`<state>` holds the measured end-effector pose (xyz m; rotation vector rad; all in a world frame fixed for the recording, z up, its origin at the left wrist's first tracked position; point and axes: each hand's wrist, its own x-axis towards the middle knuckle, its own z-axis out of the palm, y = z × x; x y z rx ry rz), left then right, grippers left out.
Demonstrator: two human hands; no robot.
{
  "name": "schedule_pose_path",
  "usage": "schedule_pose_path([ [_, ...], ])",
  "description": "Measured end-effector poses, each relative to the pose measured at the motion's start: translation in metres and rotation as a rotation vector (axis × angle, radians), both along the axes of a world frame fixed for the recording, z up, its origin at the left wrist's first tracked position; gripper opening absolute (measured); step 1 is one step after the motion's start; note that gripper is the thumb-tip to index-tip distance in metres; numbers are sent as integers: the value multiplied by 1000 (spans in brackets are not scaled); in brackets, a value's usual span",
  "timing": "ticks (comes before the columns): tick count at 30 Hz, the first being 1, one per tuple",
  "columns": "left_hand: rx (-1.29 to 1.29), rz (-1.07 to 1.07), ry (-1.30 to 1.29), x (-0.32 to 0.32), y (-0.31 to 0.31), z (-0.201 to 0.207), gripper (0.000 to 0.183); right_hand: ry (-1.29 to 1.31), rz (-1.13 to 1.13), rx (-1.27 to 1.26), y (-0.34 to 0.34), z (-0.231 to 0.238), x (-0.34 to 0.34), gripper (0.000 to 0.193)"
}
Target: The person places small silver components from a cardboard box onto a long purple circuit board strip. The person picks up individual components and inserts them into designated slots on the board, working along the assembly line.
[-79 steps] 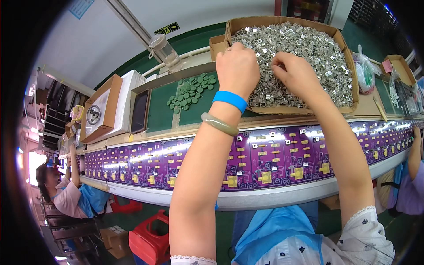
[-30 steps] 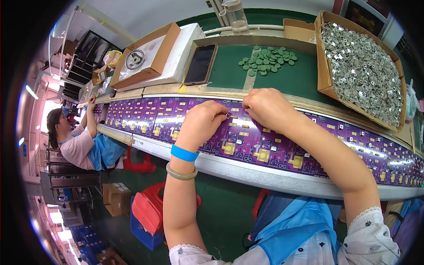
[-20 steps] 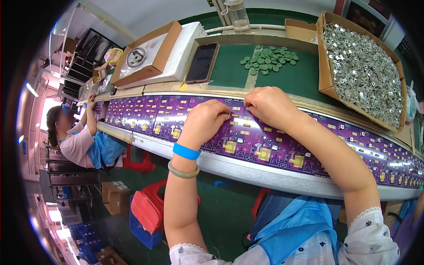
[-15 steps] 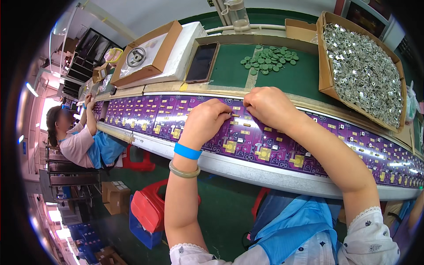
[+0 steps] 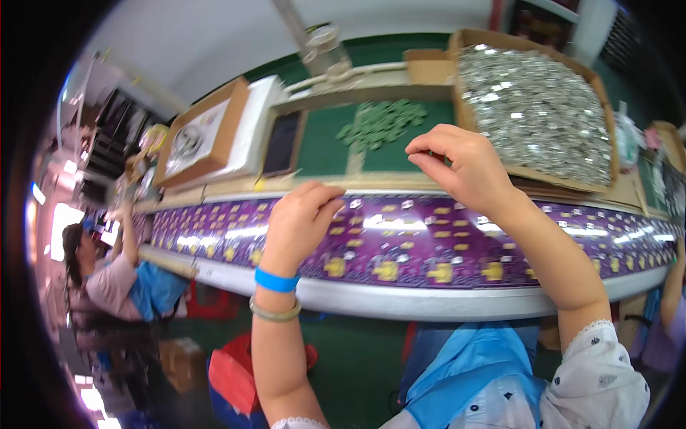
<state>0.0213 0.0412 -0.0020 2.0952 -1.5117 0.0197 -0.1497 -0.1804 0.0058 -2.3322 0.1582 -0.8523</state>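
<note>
Above green floor (image 5: 350, 365), purple boards (image 5: 396, 247) are lining the desk's (image 5: 319, 149) near edge; left hand (image 5: 296, 222) and right hand (image 5: 468, 166) are hanging half-curled, contents unclear.

Pale rail (image 5: 429, 302) carrying purple circuit boards (image 5: 411, 247), green benchtop (image 5: 321, 143) with green discs (image 5: 384, 123), dark phone (image 5: 283, 145)

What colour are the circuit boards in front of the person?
Purple: the circuit boards also carry yellow patches. It shows best in the head view.

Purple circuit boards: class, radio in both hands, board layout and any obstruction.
Left hand over purple circuit boards, fingers curled, grasp unclear. Right hand near metal-parts carton, grasp unclear. Boards in a row, partly hidden by left hand and right forearm.
</note>
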Motion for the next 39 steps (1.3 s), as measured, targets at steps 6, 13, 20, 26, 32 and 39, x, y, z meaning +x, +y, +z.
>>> schedule_pose_path([
  [6, -169, -206, 48, -53, -88, 33, 12, 65, -426, -123, -123, 6, -74, 16],
  [13, -229, -239, -29, -106, -210, 39, 13, 205, -631, -285, -196, 10, -113, 15],
  [20, -234, -86, -10, -127, -309, 14, 18, 236, -623, -481, -210, 12, -90, 18],
  [26, -299, -35, 30, -134, -351, -5, 20, 170, -574, -447, -214, 5, -85, 13],
  [32, -271, -55, 88, -135, -359, -1, 19, 141, -567, -161, -222, 8, -103, 15],
  [39, -216, 22, 20, -138, -362, 4, 27, -71, -471, 106, -197, 26, -126, 15],
])
